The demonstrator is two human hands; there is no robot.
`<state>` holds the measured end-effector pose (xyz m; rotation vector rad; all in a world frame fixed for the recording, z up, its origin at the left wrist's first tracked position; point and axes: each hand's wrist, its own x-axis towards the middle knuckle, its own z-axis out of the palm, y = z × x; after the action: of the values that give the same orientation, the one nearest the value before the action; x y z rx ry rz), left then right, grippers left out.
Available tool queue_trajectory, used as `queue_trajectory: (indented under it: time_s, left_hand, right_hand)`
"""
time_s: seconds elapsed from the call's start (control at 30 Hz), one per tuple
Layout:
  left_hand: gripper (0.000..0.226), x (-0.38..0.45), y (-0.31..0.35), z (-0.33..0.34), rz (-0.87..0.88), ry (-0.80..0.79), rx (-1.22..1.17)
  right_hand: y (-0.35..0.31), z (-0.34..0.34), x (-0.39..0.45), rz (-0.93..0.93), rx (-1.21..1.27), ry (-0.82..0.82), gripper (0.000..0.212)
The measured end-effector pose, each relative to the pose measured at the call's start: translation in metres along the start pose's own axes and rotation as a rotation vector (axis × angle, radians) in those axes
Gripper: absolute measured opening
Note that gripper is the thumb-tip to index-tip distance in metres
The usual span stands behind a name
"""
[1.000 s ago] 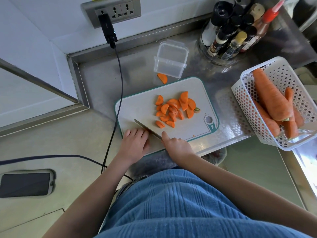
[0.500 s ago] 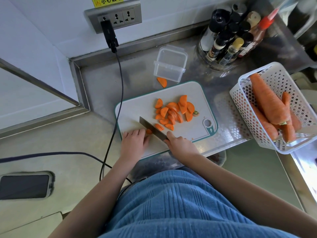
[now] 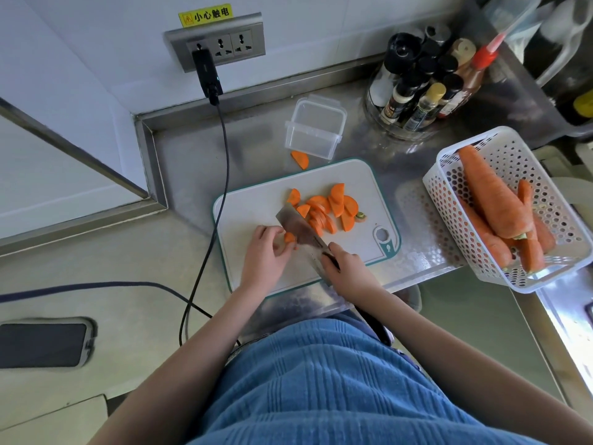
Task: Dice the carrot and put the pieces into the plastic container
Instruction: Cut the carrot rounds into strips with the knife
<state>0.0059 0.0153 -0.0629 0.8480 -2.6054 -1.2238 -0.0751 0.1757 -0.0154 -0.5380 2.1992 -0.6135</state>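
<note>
Carrot piece sits near the front-left of the cutting board, pinched under the left hand fingertips, with the knife blade touching its right side. The right hand is wrapped round the handle, blade running diagonally away toward the half-moon slices. The plastic container waits empty past the board's far edge, so it's probably still the chopping stage.

Left hand moved up the white cutting board, now pinching an orange carrot slice. Right hand advanced the steel cleaver beside that slice.
</note>
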Motion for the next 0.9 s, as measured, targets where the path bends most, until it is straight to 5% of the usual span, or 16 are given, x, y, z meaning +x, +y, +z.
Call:
queue_trajectory:
  time_s: [0.2, 0.3, 0.43, 0.7, 0.9]
  left_hand:
    - [0.012, 0.010, 0.023, 0.003, -0.489, -0.022, -0.687]
    - [0.014, 0.014, 0.033, 0.001, -0.650, -0.115, -1.235]
    - [0.020, 0.015, 0.038, 0.002, -0.757, -0.223, -1.521]
    - [0.022, 0.013, 0.032, 0.002, -0.747, -0.194, -1.505]
    - [0.027, 0.023, 0.020, -0.002, -0.470, -0.019, -0.766]
  right_hand:
    - [-0.001, -0.007, -0.002, -0.059, 0.081, 0.038, 0.019]
    - [-0.005, -0.010, -0.007, -0.064, 0.203, 0.017, 0.024]
    - [-0.007, -0.012, -0.011, -0.040, 0.262, -0.039, 0.020]
    - [0.004, -0.025, -0.005, 0.041, 0.406, 0.058, 0.021]
    - [0.020, -0.042, -0.002, 0.105, 0.452, 0.197, 0.020]
